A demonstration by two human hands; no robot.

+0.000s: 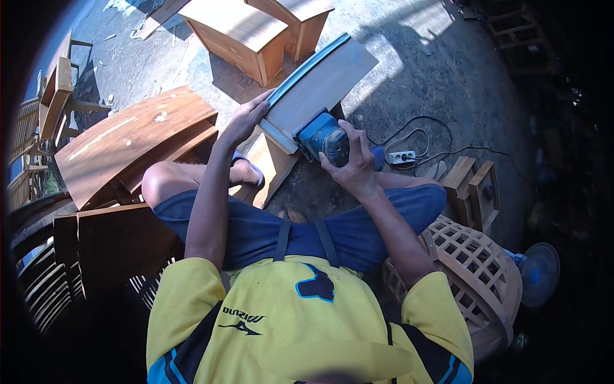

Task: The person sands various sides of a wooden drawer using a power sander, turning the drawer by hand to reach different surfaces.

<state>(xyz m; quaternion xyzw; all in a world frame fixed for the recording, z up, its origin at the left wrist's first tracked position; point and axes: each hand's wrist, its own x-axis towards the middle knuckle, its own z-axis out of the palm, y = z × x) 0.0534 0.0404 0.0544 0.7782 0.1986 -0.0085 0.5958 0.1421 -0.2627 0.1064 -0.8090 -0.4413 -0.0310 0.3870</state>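
A flat wooden panel point(323, 86) with a curved, light blue-green edge slants up and to the right in front of me. My left hand point(248, 118) grips its lower left edge, fingers lying over the curved rim. In my right hand point(353, 157) is a blue power sander point(322, 136), its base against the panel's lower right part. The fingers wrap round the sander's dark rear end. Under the panel's lower end stands a light wooden piece point(268, 166) between my legs.
Wooden cabinets point(240, 32) stand beyond the panel. A curved wooden top point(137, 137) lies at the left. At the right are a power strip point(401, 157) with cables, small wooden frames point(470, 185), a lattice piece point(473, 256) and a fan point(539, 274).
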